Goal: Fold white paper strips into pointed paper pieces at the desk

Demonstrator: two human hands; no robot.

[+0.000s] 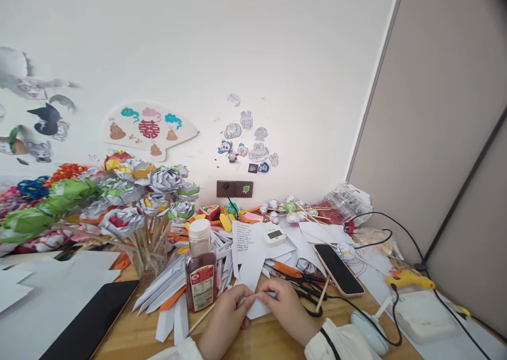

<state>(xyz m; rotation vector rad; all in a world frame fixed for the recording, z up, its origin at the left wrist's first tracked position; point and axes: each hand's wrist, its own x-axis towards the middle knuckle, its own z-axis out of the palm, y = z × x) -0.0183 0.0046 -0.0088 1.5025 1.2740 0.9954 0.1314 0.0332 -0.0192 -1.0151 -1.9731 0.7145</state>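
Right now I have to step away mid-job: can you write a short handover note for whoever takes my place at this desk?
Left hand: fingers pinching the left edge of the white paper piece on the wooden desk.
Right hand: fingers pressing the same paper from the right; both hands are on it.
Nearby: bottle with a white cap just left of the hands, black scissors and a smartphone to the right, yellow glue gun further right.
Done: a jar of finished paper flowers on sticks stands at left.
Left: the paper in hand looks only partly folded; a stack of folded paper strips lies beside the bottle.
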